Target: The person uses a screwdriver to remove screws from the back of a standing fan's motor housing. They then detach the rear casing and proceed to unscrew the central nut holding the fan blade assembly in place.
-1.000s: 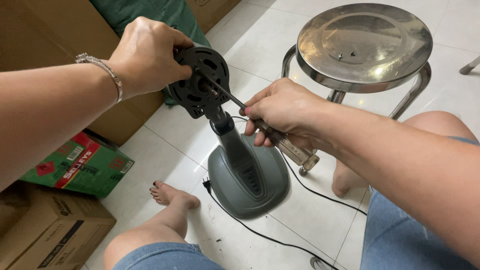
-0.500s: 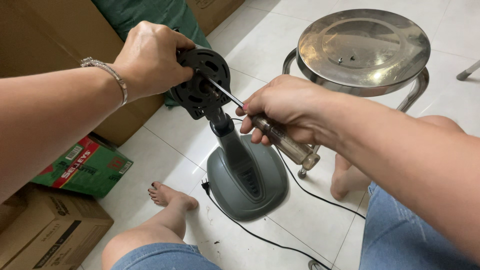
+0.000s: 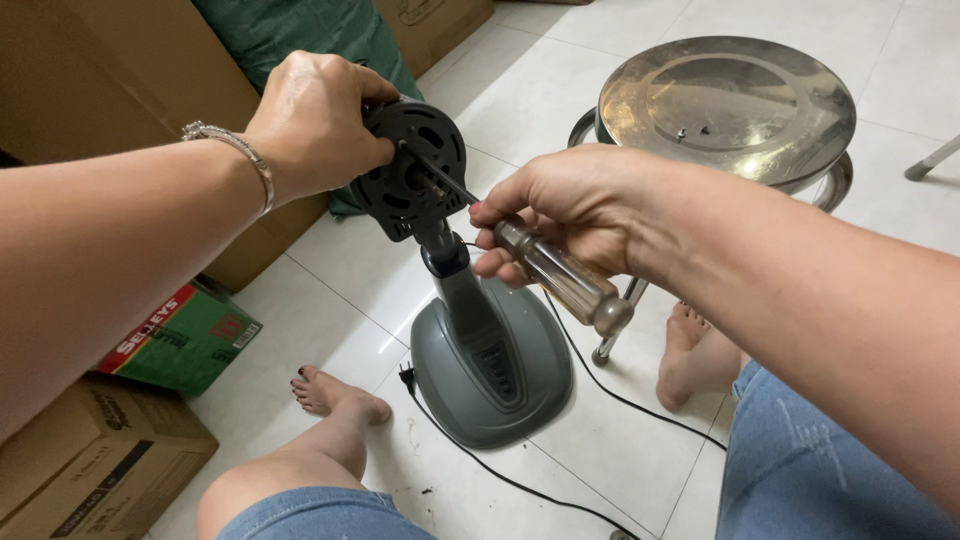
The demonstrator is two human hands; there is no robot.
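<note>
Two hands, fingers clamped on motor head (image 3: 408, 170) and screwdriver (image 3: 560, 275), above white-tiled floor (image 3: 520, 90).

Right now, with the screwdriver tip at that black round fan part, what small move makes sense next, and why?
Probably turn the screwdriver in place with the right hand. Its tip already sits in the black round housing, and the left hand steadies that housing from behind.

One head-worn view, looking steeply down and close over both forearms onto the white tiled floor (image 3: 340, 290), brown cardboard boxes (image 3: 100, 90) at left, round steel stool (image 3: 728, 105) upper right
</note>
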